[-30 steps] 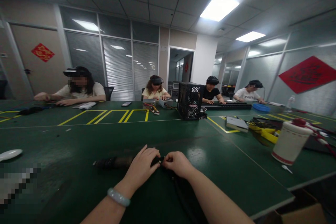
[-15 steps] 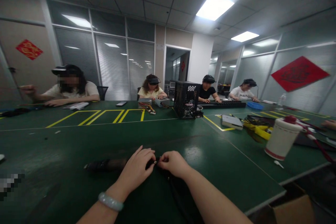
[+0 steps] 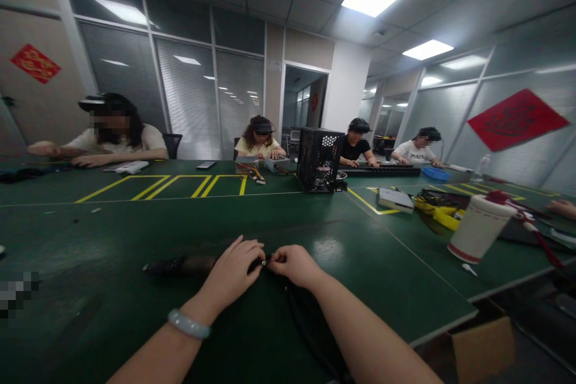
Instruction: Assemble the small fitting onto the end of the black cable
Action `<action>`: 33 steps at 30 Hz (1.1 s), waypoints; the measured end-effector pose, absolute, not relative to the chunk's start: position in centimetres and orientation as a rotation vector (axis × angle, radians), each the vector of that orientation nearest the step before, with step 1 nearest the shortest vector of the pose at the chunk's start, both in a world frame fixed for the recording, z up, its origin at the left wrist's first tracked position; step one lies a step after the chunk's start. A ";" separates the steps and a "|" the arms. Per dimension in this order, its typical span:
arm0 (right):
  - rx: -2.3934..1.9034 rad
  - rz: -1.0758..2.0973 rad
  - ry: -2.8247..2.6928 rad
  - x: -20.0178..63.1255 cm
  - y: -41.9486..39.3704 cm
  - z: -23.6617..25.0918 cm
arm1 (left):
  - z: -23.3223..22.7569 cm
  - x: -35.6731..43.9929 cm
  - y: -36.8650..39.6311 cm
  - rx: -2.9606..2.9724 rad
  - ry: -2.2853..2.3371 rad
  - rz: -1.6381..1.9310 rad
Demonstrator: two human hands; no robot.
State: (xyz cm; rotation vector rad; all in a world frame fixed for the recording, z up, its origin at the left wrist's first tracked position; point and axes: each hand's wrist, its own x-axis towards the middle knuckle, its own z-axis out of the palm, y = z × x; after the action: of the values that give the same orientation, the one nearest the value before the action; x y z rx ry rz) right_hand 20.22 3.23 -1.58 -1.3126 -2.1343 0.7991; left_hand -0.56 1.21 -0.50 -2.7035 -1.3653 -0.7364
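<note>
A dark, rod-shaped tool [image 3: 189,265] with a narrow pointed tip lies on the green table, pointing left. My left hand [image 3: 238,264] is wrapped over its right end, thumb and forefinger closed beside a small shiny metal piece [image 3: 263,263]. Close against that piece, my right hand [image 3: 292,265] is pinched, its fingertips almost meeting those of the left. What exactly sits in the right fingertips is too small and dark to tell. A black strap or cable [image 3: 306,321] runs from below the right hand toward me, partly hidden by the forearm.
Ahead stands a black computer case [image 3: 319,159], with a power supply [image 3: 276,164] and coloured wires [image 3: 252,173] beside it. A white cup [image 3: 480,228], an earbud [image 3: 468,270] and a yellow tray [image 3: 443,217] are at right. Several people sit across the table [image 3: 135,225].
The view has tilted slightly downward, so the scene sits a little higher. Both hands keep nearly the same hold by the metal piece. The person at far left has lowered a raised hand.
</note>
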 end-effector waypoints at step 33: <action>-1.311 0.795 -2.167 20.2 3.3 -1.4 | -0.3 -0.2 0.9 -2.689 -1.386 -0.795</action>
State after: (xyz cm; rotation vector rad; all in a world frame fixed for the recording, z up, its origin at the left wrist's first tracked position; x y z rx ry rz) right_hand 20.20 3.28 -1.42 -1.3108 -2.1670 0.7949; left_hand -0.20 0.89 -0.29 -2.6885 -1.3863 -0.7949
